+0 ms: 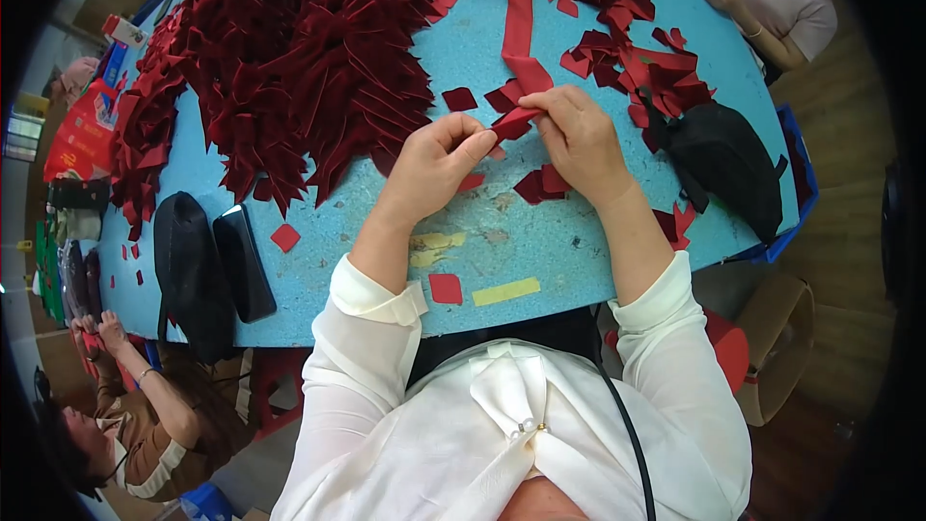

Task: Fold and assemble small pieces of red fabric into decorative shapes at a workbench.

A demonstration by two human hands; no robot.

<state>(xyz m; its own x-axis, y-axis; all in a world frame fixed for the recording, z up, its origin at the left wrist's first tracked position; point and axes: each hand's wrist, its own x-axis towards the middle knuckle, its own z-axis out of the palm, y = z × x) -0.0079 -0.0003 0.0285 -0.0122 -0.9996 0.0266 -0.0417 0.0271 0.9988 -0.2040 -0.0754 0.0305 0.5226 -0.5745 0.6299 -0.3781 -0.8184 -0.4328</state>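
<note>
Between my hands, above the blue table, is a red ribbon [519, 29] whose long strip runs away to the far pile. My right hand [581, 138] is closed, pinching the folded ribbon near its end. My left hand [436, 162] is closed too, thumb and forefinger pressed together at the ribbon's tip. What exactly lies between the left fingertips is too small to tell. Dark red velvet scraps [542, 183] lie on the table just under my hands. A single red square piece [445, 288] rests nearer to me, by my left sleeve.
Heaped dark red velvet ribbon pieces [318, 58] cover the far left of the table [376, 232]. A phone [244, 263] and black pouch [193, 265] lie left; a black bag [725, 166] lies right. Co-workers sit at the lower left and upper right. A cardboard box [779, 352] stands right.
</note>
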